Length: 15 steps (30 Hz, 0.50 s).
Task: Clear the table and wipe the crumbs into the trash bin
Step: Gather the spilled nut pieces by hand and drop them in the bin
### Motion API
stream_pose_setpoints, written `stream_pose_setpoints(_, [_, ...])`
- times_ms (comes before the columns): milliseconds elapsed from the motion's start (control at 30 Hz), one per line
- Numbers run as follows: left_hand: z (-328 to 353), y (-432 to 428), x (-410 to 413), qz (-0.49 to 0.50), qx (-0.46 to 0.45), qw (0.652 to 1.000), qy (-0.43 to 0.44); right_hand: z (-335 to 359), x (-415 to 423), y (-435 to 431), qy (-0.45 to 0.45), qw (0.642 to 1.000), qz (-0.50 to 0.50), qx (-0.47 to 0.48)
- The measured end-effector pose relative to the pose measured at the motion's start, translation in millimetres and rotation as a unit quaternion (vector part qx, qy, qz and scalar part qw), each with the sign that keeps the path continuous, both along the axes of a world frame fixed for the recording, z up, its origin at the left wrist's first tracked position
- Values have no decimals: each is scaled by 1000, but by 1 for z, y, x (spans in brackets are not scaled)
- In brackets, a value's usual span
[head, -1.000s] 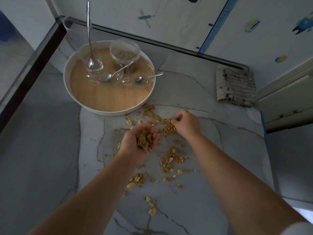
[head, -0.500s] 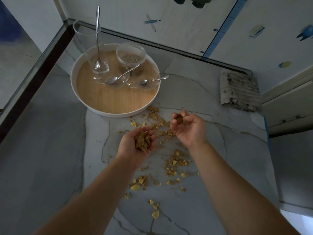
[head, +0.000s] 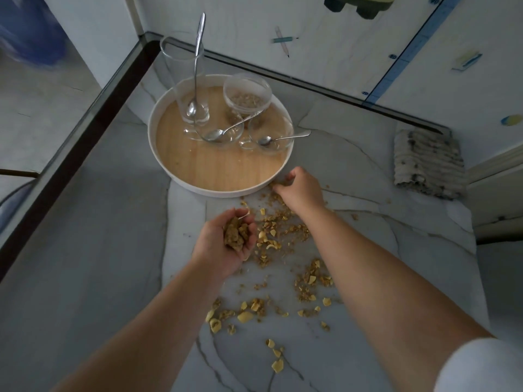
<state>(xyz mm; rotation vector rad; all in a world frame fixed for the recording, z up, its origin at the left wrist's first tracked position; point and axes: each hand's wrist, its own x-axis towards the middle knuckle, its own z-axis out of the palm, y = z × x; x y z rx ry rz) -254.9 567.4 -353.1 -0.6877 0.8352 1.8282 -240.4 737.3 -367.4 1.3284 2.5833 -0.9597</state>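
Head view: crumbs (head: 283,239) still litter our table (head: 85,278); our cupped left hand (head: 226,244) holds a clump, our right hand (head: 300,188) pinches more beside the tray (head: 158,131) of glassware. Wiping cloth (head: 427,162) untouched, no bin visible.

Left hand (head: 223,244) cupped palm-up, fingers (head: 249,222) curled, right hand (head: 301,188) reaching forward, palm down

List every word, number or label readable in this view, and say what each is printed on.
"90": blue ruler strip on the white wall, near its top.
"80": same strip, midway.
"70": same strip, near the bottom.
The strip's fine tick marks are too small to read.
No text is visible on the round white tray, glassware or grey cloth.
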Motion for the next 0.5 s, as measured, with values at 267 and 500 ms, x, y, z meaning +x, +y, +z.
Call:
stream_pose_setpoints(267, [-4, -5, -6, 2, -10, 1000, 7, -8, 3, 5, -22, 996, -81, -33])
stream_pose_setpoints(500, [-1, 0, -4, -6, -17, 1000, 11, 14, 38, 2, 335, 690, -316, -559])
